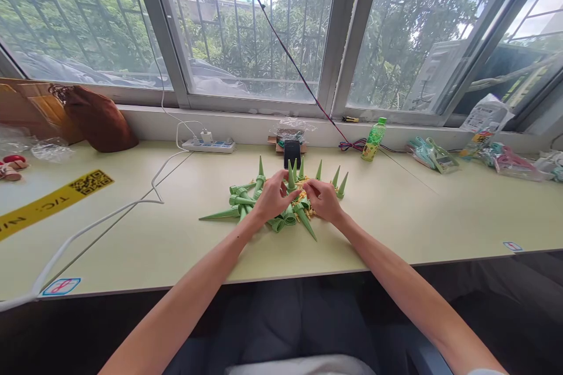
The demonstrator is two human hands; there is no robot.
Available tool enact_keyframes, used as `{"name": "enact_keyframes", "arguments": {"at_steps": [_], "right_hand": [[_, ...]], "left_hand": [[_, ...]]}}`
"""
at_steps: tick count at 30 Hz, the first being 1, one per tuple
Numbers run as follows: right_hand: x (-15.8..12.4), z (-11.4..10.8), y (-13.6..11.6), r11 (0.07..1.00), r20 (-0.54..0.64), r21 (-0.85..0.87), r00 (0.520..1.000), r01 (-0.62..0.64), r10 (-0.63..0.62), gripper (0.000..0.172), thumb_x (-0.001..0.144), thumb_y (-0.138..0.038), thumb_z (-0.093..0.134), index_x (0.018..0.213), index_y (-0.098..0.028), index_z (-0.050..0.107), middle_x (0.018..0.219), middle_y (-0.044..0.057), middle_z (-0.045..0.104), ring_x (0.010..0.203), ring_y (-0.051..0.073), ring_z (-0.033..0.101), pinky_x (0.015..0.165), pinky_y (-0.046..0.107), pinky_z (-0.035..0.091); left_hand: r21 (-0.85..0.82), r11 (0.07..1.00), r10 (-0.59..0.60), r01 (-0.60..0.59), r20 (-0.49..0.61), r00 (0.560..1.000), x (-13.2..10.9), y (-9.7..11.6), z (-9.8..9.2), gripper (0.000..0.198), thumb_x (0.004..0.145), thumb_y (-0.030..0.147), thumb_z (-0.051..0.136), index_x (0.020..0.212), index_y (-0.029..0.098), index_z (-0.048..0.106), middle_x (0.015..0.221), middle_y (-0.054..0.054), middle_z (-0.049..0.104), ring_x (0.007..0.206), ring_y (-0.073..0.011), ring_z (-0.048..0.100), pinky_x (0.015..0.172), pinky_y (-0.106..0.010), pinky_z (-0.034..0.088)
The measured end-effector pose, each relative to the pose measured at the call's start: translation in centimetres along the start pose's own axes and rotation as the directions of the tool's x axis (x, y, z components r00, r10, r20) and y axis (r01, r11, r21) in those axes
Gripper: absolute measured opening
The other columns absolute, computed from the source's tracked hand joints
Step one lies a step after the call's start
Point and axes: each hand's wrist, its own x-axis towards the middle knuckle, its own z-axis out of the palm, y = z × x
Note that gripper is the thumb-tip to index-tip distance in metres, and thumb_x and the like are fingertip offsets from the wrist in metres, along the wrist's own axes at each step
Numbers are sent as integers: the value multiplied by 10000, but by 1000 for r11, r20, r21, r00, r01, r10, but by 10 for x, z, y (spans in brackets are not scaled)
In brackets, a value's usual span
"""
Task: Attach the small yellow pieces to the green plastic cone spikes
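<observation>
My left hand (277, 193) has its fingers closed around a green plastic cone spike (291, 179) that points upward. Just beside it, my right hand (324, 199) is pinched, its fingertips close to the spike; whatever is between them is too small to make out. Several more green cone spikes lie in a heap under and around both hands, such as a long one (220, 214) pointing left and another (307, 224) pointing toward me. Others stand tip up behind the hands, including one at the right (342, 186). Small yellow-orange pieces (308, 211) are scattered among them, partly hidden by my hands.
A black phone (292, 154) leans against a small cardboard box behind the heap. Along the window sill are a power strip (209, 145), a green drink bottle (373, 139) and bagged items (433, 154). A white cable (109, 224) crosses the table at left, near a brown bag (99, 120).
</observation>
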Motion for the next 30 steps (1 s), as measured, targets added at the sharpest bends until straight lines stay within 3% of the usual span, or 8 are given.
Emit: {"name": "enact_keyframes", "arguments": {"at_steps": [30], "right_hand": [[1,-2,-5,1000,28,3,1000,-3,3,351,959,-363,425,658,-190,477,532,-44,374,498,100,315,513,246,278]], "left_hand": [[22,1000,11,-11,11,1000,-2,-2,2,260,844,338,636,1006,199,486,927,-28,597,602,-105,558,544,-246,482]]}}
